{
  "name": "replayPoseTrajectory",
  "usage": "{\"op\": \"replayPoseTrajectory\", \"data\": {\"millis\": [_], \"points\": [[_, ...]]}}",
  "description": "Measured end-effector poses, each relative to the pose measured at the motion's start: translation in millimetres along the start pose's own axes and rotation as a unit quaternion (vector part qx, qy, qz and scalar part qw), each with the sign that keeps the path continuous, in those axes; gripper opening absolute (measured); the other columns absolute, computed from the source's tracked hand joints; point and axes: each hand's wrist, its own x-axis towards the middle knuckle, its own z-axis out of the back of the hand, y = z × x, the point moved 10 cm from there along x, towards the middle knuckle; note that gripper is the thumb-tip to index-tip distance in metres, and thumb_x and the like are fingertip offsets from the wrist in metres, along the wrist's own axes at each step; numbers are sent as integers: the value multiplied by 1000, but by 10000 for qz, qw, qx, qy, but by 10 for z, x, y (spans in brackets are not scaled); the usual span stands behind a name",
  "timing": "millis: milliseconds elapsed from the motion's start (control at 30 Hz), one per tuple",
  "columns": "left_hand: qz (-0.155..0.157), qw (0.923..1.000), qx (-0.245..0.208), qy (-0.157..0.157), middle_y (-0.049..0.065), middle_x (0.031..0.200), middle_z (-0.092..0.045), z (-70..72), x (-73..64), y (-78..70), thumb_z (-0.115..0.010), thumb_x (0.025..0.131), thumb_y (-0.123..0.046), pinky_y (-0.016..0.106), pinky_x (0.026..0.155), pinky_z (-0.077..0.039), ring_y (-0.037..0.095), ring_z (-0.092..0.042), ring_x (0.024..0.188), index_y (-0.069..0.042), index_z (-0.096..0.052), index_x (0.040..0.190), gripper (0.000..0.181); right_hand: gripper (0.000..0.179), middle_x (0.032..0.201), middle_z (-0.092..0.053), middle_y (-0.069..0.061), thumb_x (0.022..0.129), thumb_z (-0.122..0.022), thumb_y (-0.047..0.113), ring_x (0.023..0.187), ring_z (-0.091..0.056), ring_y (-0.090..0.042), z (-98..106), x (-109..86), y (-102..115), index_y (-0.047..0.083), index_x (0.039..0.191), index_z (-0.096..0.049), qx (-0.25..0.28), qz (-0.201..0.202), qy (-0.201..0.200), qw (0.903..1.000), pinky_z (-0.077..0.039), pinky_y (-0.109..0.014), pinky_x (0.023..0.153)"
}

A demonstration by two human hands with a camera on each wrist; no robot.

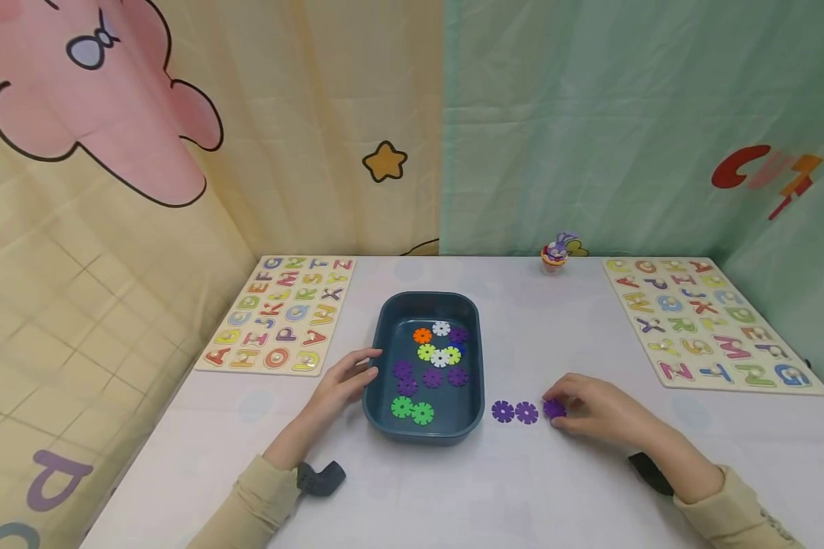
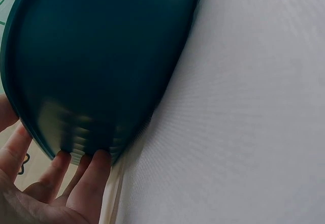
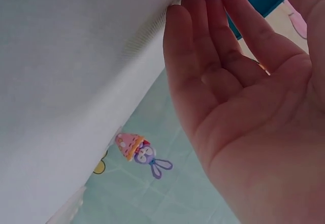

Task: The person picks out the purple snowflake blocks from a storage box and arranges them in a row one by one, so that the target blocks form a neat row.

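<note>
Pinching a notched purple disc, right hand; left hand, uncurled, against smooth tub.

Left board and right board bear alphabet letters; curtain, perhaps "d".

Desk has an alphabet board back left corner, another letter board back right, lil bunny toy by the far edge.

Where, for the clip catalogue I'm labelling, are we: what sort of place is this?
Probably a children's play or learning corner: alphabet puzzle boards, snowflake-shaped plastic discs in a tray, and cartoon-printed curtains suggest it.
</note>
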Motion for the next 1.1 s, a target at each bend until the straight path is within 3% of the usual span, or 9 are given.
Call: {"op": "replayPoseTrajectory", "data": {"millis": [433, 1100], "points": [[-20, 10000, -32, -13, 0, 143, -42, 1, -3, -2, -62, 90, -34, 56, 99, -36, 30, -36, 133, -21, -55, 129, 41, 26, 98, -60, 14, 80, -75, 22, 86, -53, -2, -56, -3, 3, 18, 104, -67, -482, 36, -41, 9988, -50, -30, 77], [-61, 10000, 14, -39, 1, 143, -42, 4, 1, -10, -62, 90, -34, 56, 98, -37, 31, -36, 132, -22, -55, 128, 41, 25, 98, -59, 15, 80, -75, 27, 89, -55, -5, -60, 5, 44, 19, 103, -68, -644, 60, -43, 9979, -50, -34, 80]]}}
